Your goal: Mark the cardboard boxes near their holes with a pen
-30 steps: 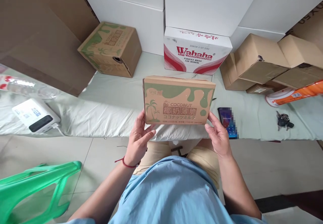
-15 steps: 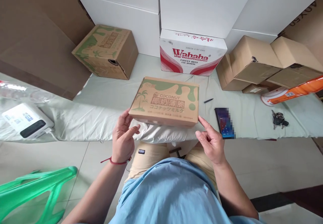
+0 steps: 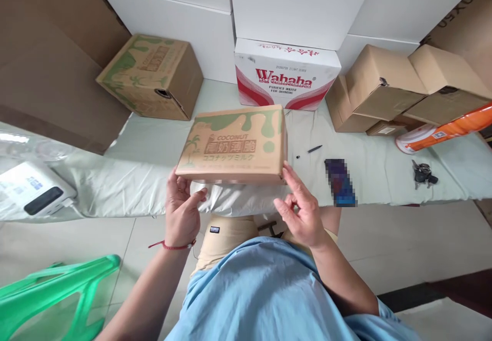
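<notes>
A brown coconut carton [image 3: 234,146] with green print is tilted above the cloth-covered table, its printed face toward me. My left hand [image 3: 182,210] holds its lower left corner, the fingers behind and under the edge, the thumb off the face. At the lower right corner my right hand [image 3: 302,207] touches the carton with its fingertips; its thumb stands apart from the box. The hidden fingers under the carton cannot be made out.
Behind stand a Wahaha carton [image 3: 286,77], another coconut carton [image 3: 154,77] and brown boxes [image 3: 384,82]. Rightward lie a pen [image 3: 315,149], a phone [image 3: 340,182], keys [image 3: 424,173] and an orange tube [image 3: 446,129]. A white device [image 3: 40,189] is left, above a green stool [image 3: 57,284].
The held carton has moved left and turned, its right side now raised and showing more. My right hand has moved left with it, and a small dark bit beside the pen has come into view.
</notes>
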Demonstrator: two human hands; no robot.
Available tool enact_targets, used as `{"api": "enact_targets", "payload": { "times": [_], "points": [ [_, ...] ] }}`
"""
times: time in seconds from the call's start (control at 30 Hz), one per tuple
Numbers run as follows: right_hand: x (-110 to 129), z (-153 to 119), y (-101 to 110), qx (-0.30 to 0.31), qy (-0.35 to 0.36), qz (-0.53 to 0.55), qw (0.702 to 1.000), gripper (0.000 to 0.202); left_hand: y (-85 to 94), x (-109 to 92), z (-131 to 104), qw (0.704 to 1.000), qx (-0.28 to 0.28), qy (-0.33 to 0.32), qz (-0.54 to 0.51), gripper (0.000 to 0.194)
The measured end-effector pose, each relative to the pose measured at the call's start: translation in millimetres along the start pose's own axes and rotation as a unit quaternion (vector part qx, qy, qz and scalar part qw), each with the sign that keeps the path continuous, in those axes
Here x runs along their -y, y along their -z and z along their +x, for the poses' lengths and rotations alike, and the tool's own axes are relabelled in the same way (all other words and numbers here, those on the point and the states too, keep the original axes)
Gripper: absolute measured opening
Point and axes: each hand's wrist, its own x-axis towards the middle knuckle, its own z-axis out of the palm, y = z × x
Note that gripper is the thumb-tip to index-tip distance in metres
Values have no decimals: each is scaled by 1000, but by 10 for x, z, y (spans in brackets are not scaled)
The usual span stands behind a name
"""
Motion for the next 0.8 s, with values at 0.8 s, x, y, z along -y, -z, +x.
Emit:
{"api": "enact_targets", "payload": {
  "times": [0.8],
  "points": [
    [-712,-59,446,-79,-49,30,995,69,-1,-26,-160,997,54,-42,25,64]
  ]
}}
